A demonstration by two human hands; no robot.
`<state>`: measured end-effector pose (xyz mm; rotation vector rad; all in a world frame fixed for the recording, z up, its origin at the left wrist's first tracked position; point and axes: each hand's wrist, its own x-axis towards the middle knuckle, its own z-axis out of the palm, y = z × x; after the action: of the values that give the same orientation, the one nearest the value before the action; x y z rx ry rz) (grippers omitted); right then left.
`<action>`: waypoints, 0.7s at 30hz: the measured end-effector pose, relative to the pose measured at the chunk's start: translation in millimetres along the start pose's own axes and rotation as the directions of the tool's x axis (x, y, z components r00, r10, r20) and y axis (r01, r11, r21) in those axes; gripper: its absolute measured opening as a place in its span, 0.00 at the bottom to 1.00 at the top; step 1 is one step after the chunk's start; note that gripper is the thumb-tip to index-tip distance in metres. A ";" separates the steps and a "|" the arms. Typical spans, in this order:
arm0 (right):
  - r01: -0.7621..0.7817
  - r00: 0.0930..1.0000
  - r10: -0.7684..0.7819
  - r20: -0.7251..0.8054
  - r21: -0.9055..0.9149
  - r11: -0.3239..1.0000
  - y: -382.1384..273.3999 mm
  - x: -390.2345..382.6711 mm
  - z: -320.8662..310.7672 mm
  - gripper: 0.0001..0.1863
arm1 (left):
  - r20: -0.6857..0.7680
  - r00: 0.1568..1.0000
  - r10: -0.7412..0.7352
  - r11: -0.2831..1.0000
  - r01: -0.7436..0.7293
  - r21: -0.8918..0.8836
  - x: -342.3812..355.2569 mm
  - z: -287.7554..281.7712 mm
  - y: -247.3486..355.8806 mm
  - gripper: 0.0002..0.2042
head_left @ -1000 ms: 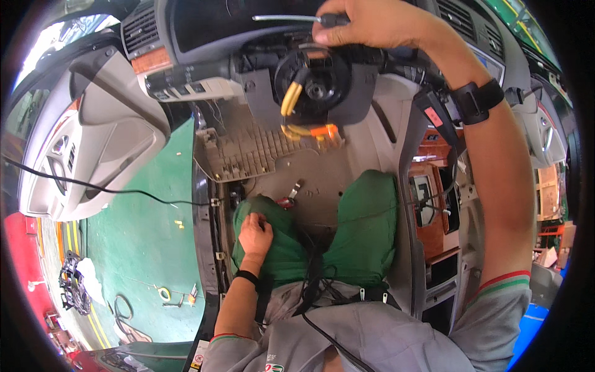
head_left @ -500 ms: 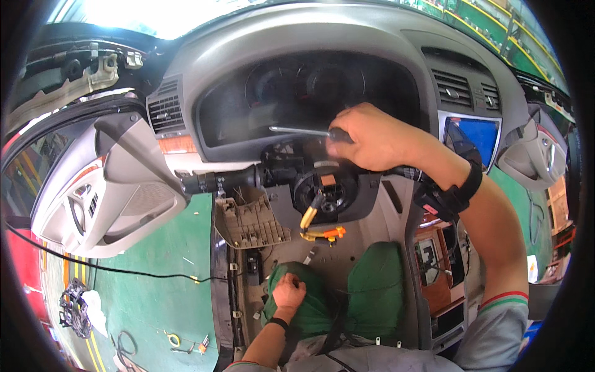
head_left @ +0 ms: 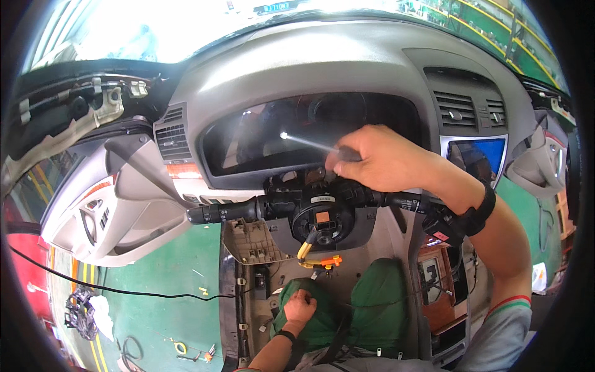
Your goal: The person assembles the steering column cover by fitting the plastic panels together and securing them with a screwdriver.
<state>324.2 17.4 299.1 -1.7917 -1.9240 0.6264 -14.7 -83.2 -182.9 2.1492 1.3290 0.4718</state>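
Observation:
My right hand [head_left: 369,158] grips the dark handle of a screwdriver [head_left: 307,142], whose metal shaft points left across the dark instrument cluster [head_left: 235,139]. The hand is just above the exposed steering column [head_left: 322,217], which has no wheel on it and carries yellow wiring with an orange connector [head_left: 328,261]. A stalk switch [head_left: 217,213] sticks out on the left. My left hand [head_left: 300,305] rests low on my left green trouser leg, fingers curled; anything inside them is hidden.
Both front doors stand open, the left door panel [head_left: 142,235] near a black cable [head_left: 136,293]. A loose beige trim panel [head_left: 248,245] lies under the dash. A blue screen [head_left: 489,149] is at the right. Wiring and tools [head_left: 207,353] lie on the green floor.
My view has tilted up toward the windscreen, so the dash sits lower. My right hand keeps the screwdriver near the column top, its shaft now angled differently. My left hand stays on my leg.

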 end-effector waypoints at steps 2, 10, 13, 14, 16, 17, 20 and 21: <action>-0.061 0.992 0.066 0.104 -0.048 0.997 -2.8 10.5 -0.7 0.13 | -0.004 1.000 0.024 0.999 -0.023 0.036 -0.6 -3.9 4.4 0.09; -0.184 0.928 0.135 0.348 0.110 0.977 -8.4 27.1 7.1 0.15 | 0.083 0.997 -0.007 0.996 -0.001 0.086 2.4 23.8 5.7 0.10; -0.264 0.921 0.190 0.341 0.185 0.947 -6.1 28.4 7.6 0.15 | 0.083 0.996 -0.021 0.992 0.010 0.124 4.5 26.3 6.0 0.11; -0.303 0.914 0.217 0.344 0.222 0.927 -2.4 30.0 8.9 0.14 | 0.086 0.996 -0.024 0.992 0.013 0.126 3.4 26.4 7.1 0.11; -0.341 0.905 0.239 0.353 0.265 0.902 1.7 30.8 9.9 0.14 | 0.115 0.990 -0.084 0.989 0.069 0.127 6.0 14.8 19.8 0.10; -0.323 0.916 0.200 0.349 0.343 0.882 2.8 28.6 9.1 0.13 | 0.118 0.989 -0.088 0.989 0.073 0.132 6.9 12.8 20.6 0.10; -0.339 0.908 0.170 0.382 0.436 0.833 10.4 31.6 12.4 0.11 | 0.105 0.992 -0.072 0.984 0.053 0.169 9.8 6.9 28.5 0.10; -0.375 0.891 0.180 0.416 0.452 0.809 10.4 32.6 11.1 0.10 | 0.122 0.986 -0.111 0.983 0.090 0.160 14.7 2.0 36.8 0.10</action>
<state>323.6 50.2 284.3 -1.6814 -1.4675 1.5150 18.6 -83.5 -161.3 2.1825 1.4330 0.1900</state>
